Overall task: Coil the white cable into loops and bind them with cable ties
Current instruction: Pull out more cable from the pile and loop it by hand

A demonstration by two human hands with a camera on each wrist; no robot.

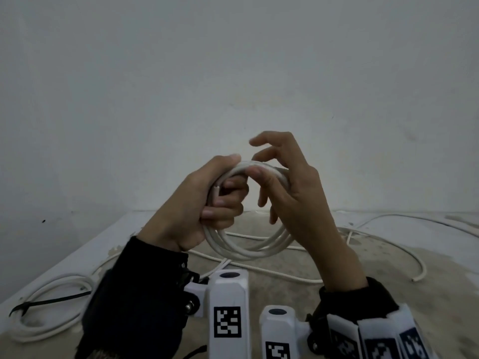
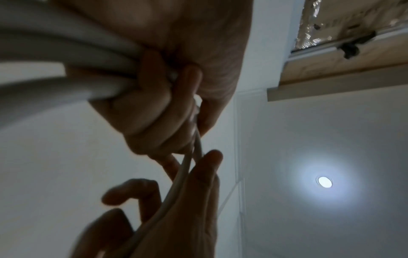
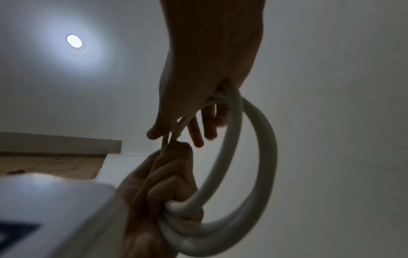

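Note:
The white cable [image 1: 246, 251] is wound into a coil of several loops, held upright above the table. My left hand [image 1: 215, 203] grips the coil's left side in a fist, and a cut cable end [image 1: 216, 189] pokes out by its fingers. My right hand [image 1: 261, 172] holds the top right of the coil, thumb laid over the strands, index finger raised, other fingers reaching through the loop. In the left wrist view the strands [image 2: 55, 73] run into my left fist [image 2: 154, 108]. In the right wrist view the coil [image 3: 256, 157] arcs from my right hand [image 3: 183, 125] to my left fist [image 3: 161, 192].
A second white coil [image 1: 39, 330], bound with a black cable tie [image 1: 51, 304], lies at the table's left front. Loose white cable [image 1: 388, 244] trails across the right of the table [image 1: 440, 294], ending at a cut tip [image 1: 414, 279]. A wall stands close behind.

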